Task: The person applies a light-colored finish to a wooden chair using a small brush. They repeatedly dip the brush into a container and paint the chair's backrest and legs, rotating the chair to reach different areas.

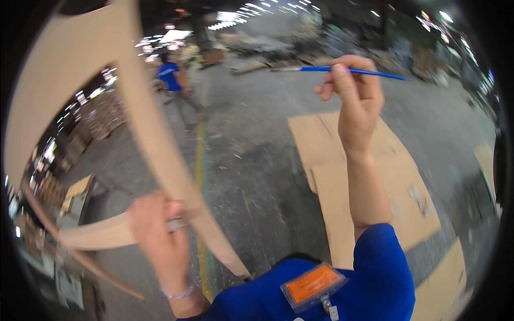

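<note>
A pale wooden furniture frame (152, 128), chair-like with long tapering legs and a curved crosspiece, fills the left side, tilted and partly blurred. My left hand (158, 230) is closed around the crosspiece where it meets the nearer leg. A small greyish thing shows by its fingers, too smeared to name. Raised at the upper right, my right hand (360, 107) pinches a slim blue paintbrush (383, 75) between thumb and fingers. The brush lies nearly level, its bristle end pointing left, apart from the wood.
Flat cardboard sheets (369, 187) lie on the grey concrete floor to the right. A yellow line (201, 155) runs along the floor. Farther off, a person in a blue shirt (170, 77) stands near stacked material (101, 117). A low table-like piece (77, 198) is at left.
</note>
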Demonstrator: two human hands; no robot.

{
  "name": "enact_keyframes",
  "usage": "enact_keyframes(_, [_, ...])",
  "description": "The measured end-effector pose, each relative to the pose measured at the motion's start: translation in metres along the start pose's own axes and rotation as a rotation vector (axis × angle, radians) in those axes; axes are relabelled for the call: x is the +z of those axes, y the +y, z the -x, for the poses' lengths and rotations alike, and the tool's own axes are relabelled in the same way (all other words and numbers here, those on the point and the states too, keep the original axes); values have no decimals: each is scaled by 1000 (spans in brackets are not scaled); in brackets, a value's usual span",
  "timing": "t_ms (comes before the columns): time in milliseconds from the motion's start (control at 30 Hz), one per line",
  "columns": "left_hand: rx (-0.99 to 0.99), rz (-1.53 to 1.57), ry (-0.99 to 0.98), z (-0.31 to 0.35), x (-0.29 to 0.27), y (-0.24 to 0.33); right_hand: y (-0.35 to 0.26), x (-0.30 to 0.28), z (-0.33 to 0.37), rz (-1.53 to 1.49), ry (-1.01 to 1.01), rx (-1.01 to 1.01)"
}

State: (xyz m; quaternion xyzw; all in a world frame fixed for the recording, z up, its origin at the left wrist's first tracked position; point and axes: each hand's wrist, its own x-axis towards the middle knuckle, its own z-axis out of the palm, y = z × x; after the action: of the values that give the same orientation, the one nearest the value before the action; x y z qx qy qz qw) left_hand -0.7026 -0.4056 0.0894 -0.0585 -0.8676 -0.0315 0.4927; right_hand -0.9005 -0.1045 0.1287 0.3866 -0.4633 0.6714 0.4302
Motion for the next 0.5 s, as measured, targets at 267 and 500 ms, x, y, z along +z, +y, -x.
enact_keyframes(267, [-228, 85, -14, 3, -10, -79, -97, -268, 165, 967, 274, 733])
enact_keyframes(500, [135, -109, 134, -19, 5, -68, -236, -393, 337, 1867, 472, 1125])
